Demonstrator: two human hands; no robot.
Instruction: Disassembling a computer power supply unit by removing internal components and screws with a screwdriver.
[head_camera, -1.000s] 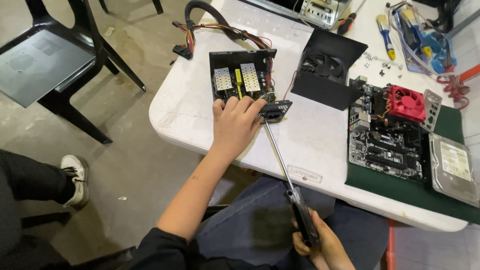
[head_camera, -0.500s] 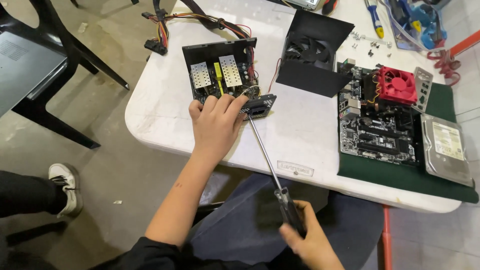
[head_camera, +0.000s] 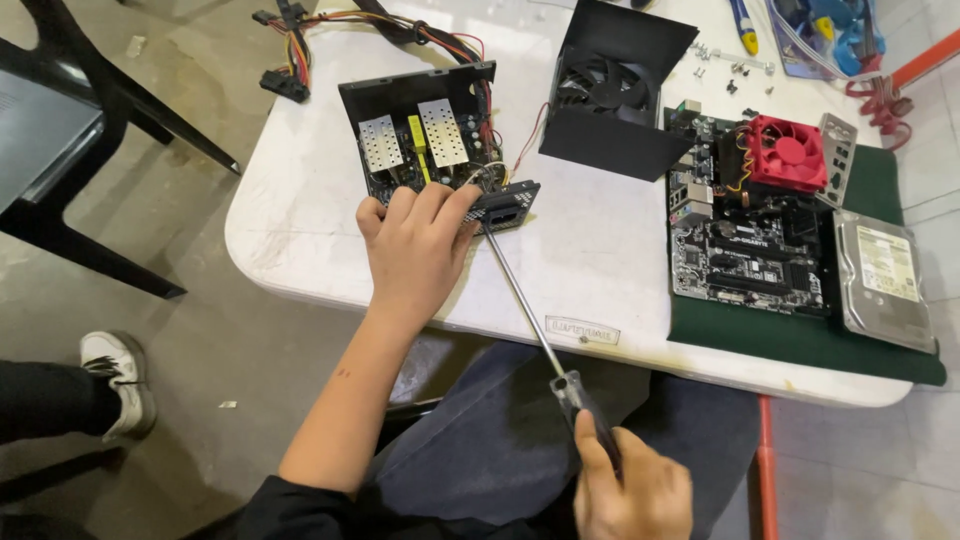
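Observation:
An opened black power supply (head_camera: 425, 140) with silver heat sinks lies on the white table (head_camera: 600, 260). My left hand (head_camera: 415, 245) rests on its near edge, fingers curled over the casing. My right hand (head_camera: 630, 490), down by my lap, grips the black handle of a long screwdriver (head_camera: 525, 305). The metal shaft runs up and left, and its tip meets the power supply's front panel beside my left fingers.
The power supply's black fan cover (head_camera: 615, 85) stands to the right. A motherboard with a red cooler fan (head_camera: 755, 210) and a hard drive (head_camera: 885, 280) lie on a green mat (head_camera: 800, 335). Loose screws (head_camera: 725, 60) sit behind. A black chair (head_camera: 70, 150) and another person's shoe (head_camera: 115, 380) are at left.
The view has shifted, so the table sits lower and further right in the picture. Both hands keep their hold, with the screwdriver tip staying at the power supply's front panel.

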